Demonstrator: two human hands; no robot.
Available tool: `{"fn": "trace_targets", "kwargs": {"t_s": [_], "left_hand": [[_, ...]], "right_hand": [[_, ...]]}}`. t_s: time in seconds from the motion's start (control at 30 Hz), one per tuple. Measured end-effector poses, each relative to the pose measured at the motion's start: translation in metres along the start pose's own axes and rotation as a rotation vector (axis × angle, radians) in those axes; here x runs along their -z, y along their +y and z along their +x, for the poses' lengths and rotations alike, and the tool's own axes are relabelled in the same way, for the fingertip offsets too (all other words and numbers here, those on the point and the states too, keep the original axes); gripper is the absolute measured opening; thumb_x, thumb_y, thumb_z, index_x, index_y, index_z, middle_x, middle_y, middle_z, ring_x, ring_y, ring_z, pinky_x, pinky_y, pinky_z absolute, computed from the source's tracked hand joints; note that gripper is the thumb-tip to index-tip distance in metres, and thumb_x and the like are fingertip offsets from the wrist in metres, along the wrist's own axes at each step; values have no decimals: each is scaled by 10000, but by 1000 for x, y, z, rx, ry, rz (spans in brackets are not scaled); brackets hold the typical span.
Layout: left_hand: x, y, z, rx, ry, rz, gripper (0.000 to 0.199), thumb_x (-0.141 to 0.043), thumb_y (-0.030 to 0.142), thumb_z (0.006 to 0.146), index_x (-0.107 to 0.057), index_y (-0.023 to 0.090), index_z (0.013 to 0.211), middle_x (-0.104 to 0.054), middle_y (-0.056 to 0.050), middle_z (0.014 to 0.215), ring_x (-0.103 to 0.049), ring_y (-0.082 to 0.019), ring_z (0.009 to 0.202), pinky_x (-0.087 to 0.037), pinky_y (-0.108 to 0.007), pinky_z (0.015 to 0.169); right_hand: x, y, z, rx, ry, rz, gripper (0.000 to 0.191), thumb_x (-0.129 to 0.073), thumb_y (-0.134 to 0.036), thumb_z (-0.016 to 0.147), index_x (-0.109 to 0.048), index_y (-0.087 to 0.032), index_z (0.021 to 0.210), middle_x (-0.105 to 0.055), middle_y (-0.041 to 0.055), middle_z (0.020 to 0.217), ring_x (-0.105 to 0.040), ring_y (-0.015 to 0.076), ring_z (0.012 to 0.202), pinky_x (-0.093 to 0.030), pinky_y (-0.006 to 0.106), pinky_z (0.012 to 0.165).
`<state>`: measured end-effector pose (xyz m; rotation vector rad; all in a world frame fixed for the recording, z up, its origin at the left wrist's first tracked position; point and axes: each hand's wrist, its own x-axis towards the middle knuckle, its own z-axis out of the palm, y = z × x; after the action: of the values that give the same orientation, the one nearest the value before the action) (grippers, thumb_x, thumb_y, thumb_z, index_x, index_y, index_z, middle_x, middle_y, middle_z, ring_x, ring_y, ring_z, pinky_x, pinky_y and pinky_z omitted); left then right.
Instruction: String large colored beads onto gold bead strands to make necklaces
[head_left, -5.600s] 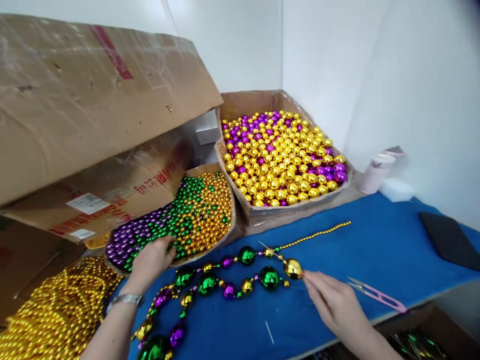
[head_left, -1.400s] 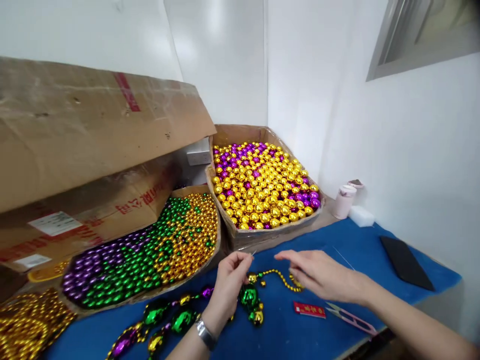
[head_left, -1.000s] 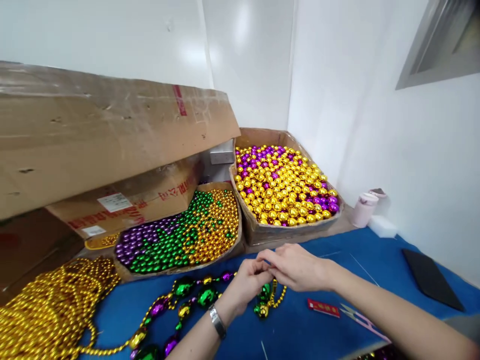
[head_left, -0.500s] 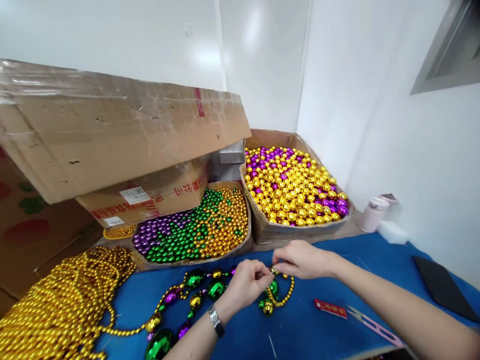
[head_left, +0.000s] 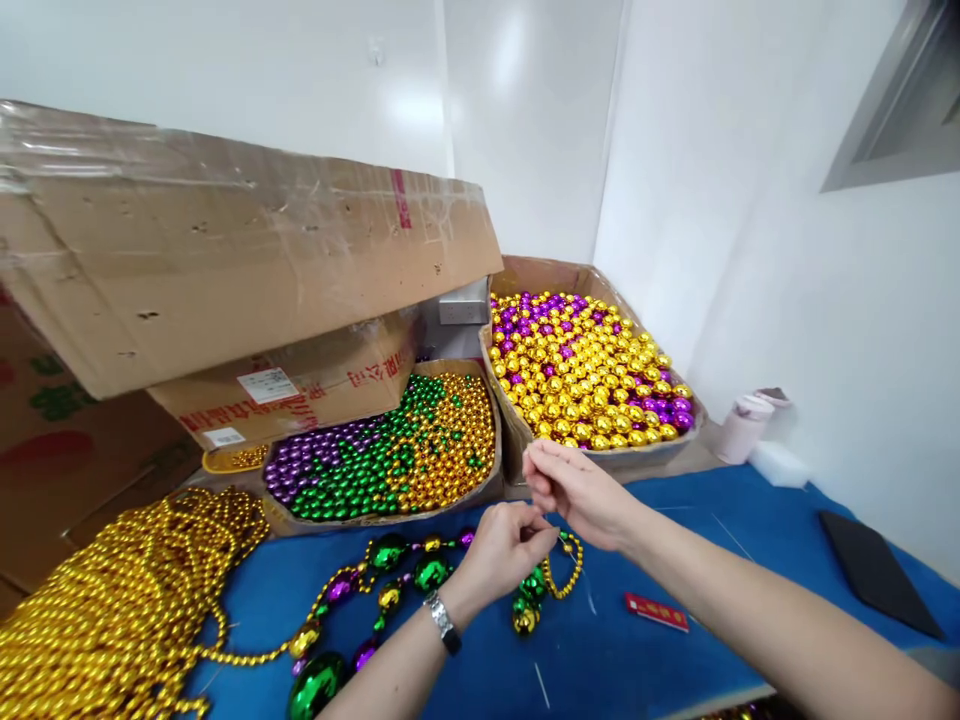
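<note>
My left hand, with a metal-banded watch at the wrist, pinches the bead garland between thumb and fingers. Large shiny green, gold and purple balls make up this garland, which lies curved on the blue cloth. Past my fingertips hang green and gold balls and a small loop of gold beads. Above and right of the left hand, my right hand is closed in a pinch. What it holds is too fine to make out.
A heap of gold bead strands lies left. Behind stand a box of purple, green and gold beads and a box of larger gold and purple balls. A red packet and a black pad lie right.
My right hand has risen and moved slightly left, away from the garland. The left hand has shifted up a little. The pink thread snips are no longer visible, where my right forearm now passes.
</note>
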<state>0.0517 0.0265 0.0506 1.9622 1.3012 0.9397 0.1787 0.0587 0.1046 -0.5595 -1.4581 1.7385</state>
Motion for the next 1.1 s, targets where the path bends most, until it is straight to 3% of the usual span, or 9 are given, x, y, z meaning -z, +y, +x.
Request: {"fn": "trace_targets", "kwargs": {"t_s": [0.1, 0.23, 0.6, 0.87, 0.97, 1.1], "left_hand": [[3, 3, 3, 0, 26, -15, 245, -537, 262, 785, -659, 125, 623, -609, -11, 570, -495, -120, 526, -344, -207, 485], [10, 13, 10, -28, 82, -45, 241, -538, 291, 803, -666, 127, 683, -635, -24, 622, -515, -124, 561, -375, -209, 514], [43, 75, 29, -164, 170, -131, 205, -579, 262, 787, -668, 124, 664, -589, 1, 556, -469, -92, 503, -350, -200, 474], [51, 88, 32, -200, 190, -110, 202, -586, 264, 786, -667, 121, 669, -632, -24, 601, -504, -101, 537, -385, -213, 495], [63, 97, 38, -211, 212, -65, 202, -598, 250, 771, -655, 122, 625, -622, -19, 585, -506, -103, 541, -394, -223, 516], [89, 124, 56, -280, 279, -13, 187, -616, 240, 751, -654, 121, 611, -594, -10, 554, -482, -94, 512, -361, -222, 480]], "right_hand": [[-5, -15, 10, 12, 49, -21, 268, -536, -375, 858, -502, -174, 685, -281, -110, 510, -210, 36, 416, -200, 167, 417], [-12, -45, 15, 59, 89, -64, 258, -532, -302, 853, -494, -172, 634, -249, -112, 480, -164, 41, 409, -111, 193, 400], [-29, -130, 11, 324, 92, -211, 285, -451, -172, 891, -490, -168, 609, -284, -99, 452, -187, 32, 378, -105, 201, 379], [-38, -147, 10, 416, 108, -278, 302, -458, -150, 881, -472, -167, 580, -300, -95, 455, -189, 25, 373, -122, 183, 361], [-36, -155, 13, 506, 117, -280, 298, -459, -137, 874, -467, -168, 578, -288, -101, 453, -205, 26, 373, -156, 180, 359], [-31, -183, 18, 611, 188, -283, 266, -465, -83, 819, -468, -166, 566, -266, -125, 410, -203, 18, 364, -164, 209, 378]]}}
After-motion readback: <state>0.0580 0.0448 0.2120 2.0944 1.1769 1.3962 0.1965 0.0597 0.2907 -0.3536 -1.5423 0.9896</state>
